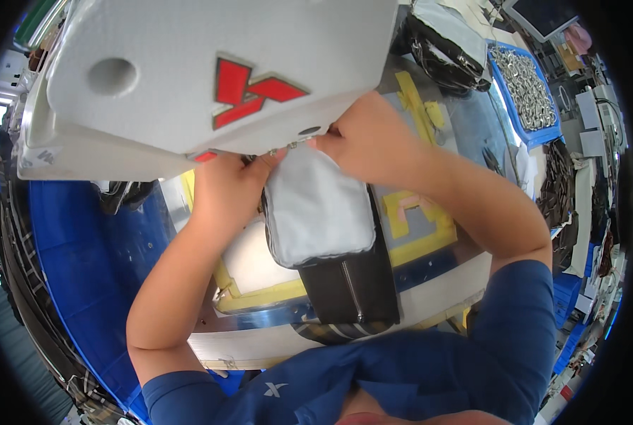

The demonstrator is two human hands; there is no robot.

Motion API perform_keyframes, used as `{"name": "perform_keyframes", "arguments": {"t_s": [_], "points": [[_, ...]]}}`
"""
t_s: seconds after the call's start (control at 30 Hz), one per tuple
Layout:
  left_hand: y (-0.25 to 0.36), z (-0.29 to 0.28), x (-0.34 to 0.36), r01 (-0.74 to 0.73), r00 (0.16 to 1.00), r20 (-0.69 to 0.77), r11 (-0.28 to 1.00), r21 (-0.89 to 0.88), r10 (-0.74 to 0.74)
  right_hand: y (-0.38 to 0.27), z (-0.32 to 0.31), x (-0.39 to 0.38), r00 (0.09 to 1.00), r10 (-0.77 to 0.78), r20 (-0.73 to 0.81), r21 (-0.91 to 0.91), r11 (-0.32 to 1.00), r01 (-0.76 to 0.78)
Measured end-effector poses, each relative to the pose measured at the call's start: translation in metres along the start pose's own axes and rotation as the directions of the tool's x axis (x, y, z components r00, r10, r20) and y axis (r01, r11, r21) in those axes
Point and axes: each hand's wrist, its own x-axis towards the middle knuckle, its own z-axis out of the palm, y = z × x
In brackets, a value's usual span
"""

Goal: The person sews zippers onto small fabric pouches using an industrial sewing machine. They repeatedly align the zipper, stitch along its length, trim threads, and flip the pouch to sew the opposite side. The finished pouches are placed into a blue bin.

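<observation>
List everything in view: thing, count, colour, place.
machine: 1, white, top
table: 1, metallic with white edge, centre
bag: 1, grey and black, on table
zip: 1, silver, on bag
tape: several strips, yellow, on table
tray: 1, blue, upper right
fittings: many, silver, in tray
second bag: 1, black and grey, upper right
bin: 1, blue, left
monitor: 1, dark, top right
shirt: 1, navy, bottom
left hand: 1, bare, at bag's far edge
right hand: 1, bare, at bag's far edge
</observation>
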Motion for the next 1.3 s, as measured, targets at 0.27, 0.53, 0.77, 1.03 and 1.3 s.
{"name": "perform_keyframes", "arguments": {"t_s": [0.27, 0.53, 0.77, 1.03, 1.3], "points": [[-0.023, -0.002, 0.018, -0.311, 0.949, 0.02, 0.926, 0.213, 0.315, 0.015, -0.005, 0.013, 0.999, -0.04, 0.034, -0.069, 0.997, 0.043], [-0.028, -0.005, 0.021, -0.395, 0.912, 0.054, 0.836, 0.381, 0.406, 0.008, -0.018, 0.025, 0.983, 0.022, 0.181, -0.084, 0.996, -0.007], [-0.034, -0.003, 0.03, -0.493, 0.853, 0.007, 0.802, 0.336, 0.522, 0.011, -0.009, 0.027, 0.99, 0.08, 0.119, -0.083, 0.994, -0.07], [-0.03, -0.004, 0.031, -0.462, 0.879, 0.017, 0.841, 0.281, 0.477, 0.006, -0.015, 0.032, 0.977, 0.106, 0.187, -0.118, 0.989, -0.084], [-0.026, -0.003, 0.03, -0.491, 0.863, 0.036, 0.818, 0.299, 0.504, 0.003, -0.018, 0.031, 0.965, 0.14, 0.22, -0.193, 0.976, -0.097]]}}
